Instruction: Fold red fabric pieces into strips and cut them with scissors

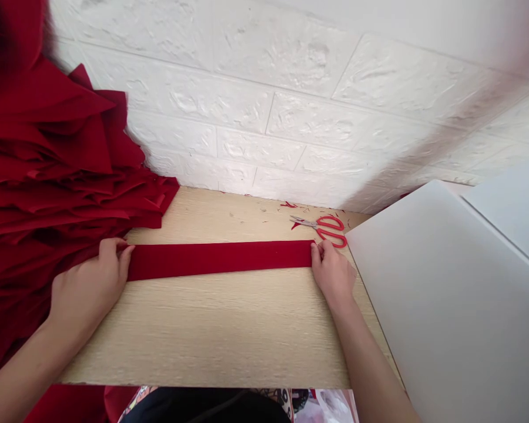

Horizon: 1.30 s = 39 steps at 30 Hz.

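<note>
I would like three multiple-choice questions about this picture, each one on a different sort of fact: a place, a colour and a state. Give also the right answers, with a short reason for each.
1. Where do the scissors lie?
A. On the wooden table
B. On the floor
C. Inside a box

2. What colour is the fabric strip?
A. Blue
B. Red
C. White

3. How do the left hand and right hand stand to the strip?
A. Both touch it
B. Only one touches it
C. Neither touches it

1: A, they rest on the wood beyond the strip.
2: B, the cloth shows plainly red.
3: A, the fingers of each hand are on it.
</note>
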Motion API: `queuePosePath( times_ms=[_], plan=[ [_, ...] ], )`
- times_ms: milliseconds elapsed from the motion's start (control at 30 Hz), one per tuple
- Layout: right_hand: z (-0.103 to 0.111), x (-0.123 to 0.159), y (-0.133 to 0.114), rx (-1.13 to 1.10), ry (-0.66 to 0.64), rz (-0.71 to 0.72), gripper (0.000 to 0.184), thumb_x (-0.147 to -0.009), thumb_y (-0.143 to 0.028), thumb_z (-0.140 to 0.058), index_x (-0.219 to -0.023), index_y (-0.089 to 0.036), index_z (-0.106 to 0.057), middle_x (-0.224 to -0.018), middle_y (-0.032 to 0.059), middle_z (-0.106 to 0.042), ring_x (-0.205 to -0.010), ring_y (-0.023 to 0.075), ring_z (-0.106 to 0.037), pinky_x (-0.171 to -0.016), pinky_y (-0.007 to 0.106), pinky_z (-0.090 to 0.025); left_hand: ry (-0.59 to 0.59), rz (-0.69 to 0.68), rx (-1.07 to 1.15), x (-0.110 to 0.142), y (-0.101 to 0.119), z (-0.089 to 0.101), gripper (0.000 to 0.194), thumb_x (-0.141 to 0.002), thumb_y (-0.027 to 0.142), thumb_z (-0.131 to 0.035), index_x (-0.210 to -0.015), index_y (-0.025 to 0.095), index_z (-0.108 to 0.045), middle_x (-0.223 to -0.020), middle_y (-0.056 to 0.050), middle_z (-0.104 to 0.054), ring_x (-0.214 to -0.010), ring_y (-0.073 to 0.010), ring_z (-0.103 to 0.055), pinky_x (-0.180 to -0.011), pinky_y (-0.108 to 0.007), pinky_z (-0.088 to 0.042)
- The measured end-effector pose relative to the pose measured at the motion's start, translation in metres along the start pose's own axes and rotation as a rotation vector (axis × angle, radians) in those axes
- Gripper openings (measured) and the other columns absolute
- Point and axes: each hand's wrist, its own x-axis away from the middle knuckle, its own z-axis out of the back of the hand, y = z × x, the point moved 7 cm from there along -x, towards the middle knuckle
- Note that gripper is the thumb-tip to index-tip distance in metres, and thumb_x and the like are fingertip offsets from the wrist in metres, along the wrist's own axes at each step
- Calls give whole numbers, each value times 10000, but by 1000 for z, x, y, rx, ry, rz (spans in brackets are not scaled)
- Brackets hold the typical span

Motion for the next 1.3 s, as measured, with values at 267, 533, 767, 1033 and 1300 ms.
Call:
queuePosePath(
  times_ms=[267, 533, 767, 1033, 1300],
  plan=[
    [3, 2, -4, 41, -5, 10, 382, -1045, -403, -313, -1112, -193, -625, -1029, 126, -731, -842, 253, -679, -644, 304, -381, -238, -57, 18, -14, 11, 3, 587, -993, 342, -26, -1220, 50, -482, -760, -163, -726, -780, -372, -732, -707, -451, -539],
    [2, -1, -8, 119, -13, 23, 385, -1050, -375, -290, -1126, -171, -608, -1017, 151, -734, -847, 280, -705, -670, 334, -429, -263, -54, -3, -17, 11, -3, 593, -984, 306, 0, -1209, 18, -467, -792, -199, -726, -837, -397, -734, -742, -474, -536],
    [-1, -5, -11, 171, -42, 33, 387, -1053, -346, -269, -1153, -146, -585, -982, 176, -735, -865, 303, -725, -677, 351, -459, -281, -90, 2, -14, 14, 6, 581, -986, 267, -27, -1182, -25, -489, -802, -236, -731, -823, -396, -737, -728, -474, -534],
    [6, 0, -13, 129, 43, 95, 348, -1051, -349, -313, -1125, -138, -580, -1124, 187, -676, -968, 281, -684, -676, 312, -463, -93, -234, -106, -2, 26, 22, 558, -932, 72, -58, -1115, 7, -582, -907, -263, -720, -796, -344, -728, -654, -421, -540],
    [4, -7, -4, 132, 99, 113, 377, -1062, -353, -271, -1149, -112, -547, -1116, 185, -662, -992, 283, -663, -663, 325, -468, 0, -296, -158, 3, 36, 26, 570, -955, 90, -47, -1129, 19, -585, -1004, -220, -672, -866, -311, -686, -601, -303, -442]
  ],
)
